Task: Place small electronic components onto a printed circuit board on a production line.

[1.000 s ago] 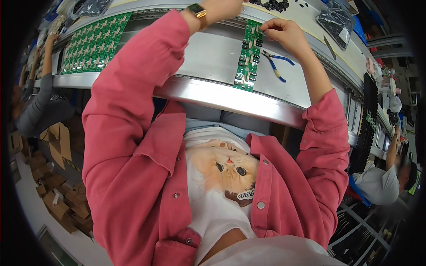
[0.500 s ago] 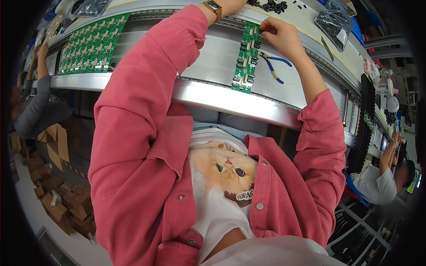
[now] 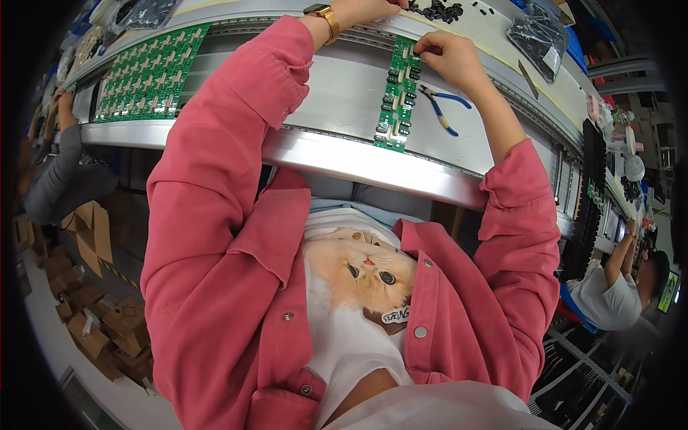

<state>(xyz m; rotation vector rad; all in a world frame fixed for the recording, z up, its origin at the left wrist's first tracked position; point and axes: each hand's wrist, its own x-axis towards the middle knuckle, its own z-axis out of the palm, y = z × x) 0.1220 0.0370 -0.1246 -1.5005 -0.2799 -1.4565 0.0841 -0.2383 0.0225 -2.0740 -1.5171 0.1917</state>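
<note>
A narrow green circuit board (image 3: pixel 396 97) lies across the metal rails, with several black and pale components standing on it. At its far end my right hand (image 3: pixel 456 63) is closed in a pinch, fingertips at the board's right edge; whatever they hold is too small to make out. My left hand (image 3: pixel 362 10), with a gold watch on the wrist, reaches to a pile of small black components (image 3: pixel 441 11). The picture's upper edge cuts off part of that hand, so its grip is hidden. Blue-handled pliers (image 3: pixel 446 111) lie spread just right of the board.
A large green panel of boards (image 3: pixel 149 75) rests on the rails at left. Tweezers (image 3: pixel 529 79) and a dark plastic bag (image 3: pixel 537 43) lie at far right. The rail's silver front edge (image 3: pixel 373 163) runs before me. Other people sit at both sides.
My left hand and forearm have shifted slightly left and away, beside the component pile. My right hand stays at the board's far end, its fingertips slightly moved.
</note>
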